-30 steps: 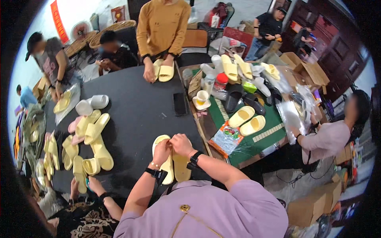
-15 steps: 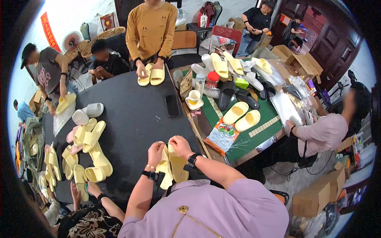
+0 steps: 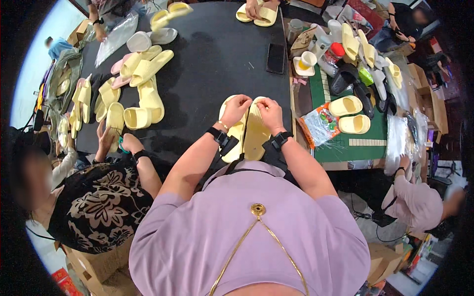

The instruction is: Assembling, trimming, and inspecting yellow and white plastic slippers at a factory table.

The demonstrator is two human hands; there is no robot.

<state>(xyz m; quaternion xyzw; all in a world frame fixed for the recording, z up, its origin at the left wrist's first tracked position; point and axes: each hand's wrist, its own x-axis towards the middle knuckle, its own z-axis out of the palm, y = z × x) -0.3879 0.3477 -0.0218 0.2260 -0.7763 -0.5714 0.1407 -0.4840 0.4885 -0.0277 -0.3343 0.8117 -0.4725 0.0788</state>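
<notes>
A pair of pale yellow slippers lies at the near edge of the black table, a left slipper and a right slipper, side by side with their toes or heels toward me. My left hand is over the far end of the left one, thumb and fingers pinched together. Close beside it, my right hand is pinched in the same way at the far end of the right slipper. Whatever lies between the fingertips is too small to make out. Both wrists wear black straps with small devices.
Several yellow slippers and a grey pair lie to the left, beside a co-worker's hands. A phone rests ahead. Rightward, a green-topped table bears slippers, cups, jars and an orange-and-white bag.
The view has tilted down and shifted left. My hands have come closer together at the slippers' far ends. A blurred yellow pair now shows above the table at the far left.
</notes>
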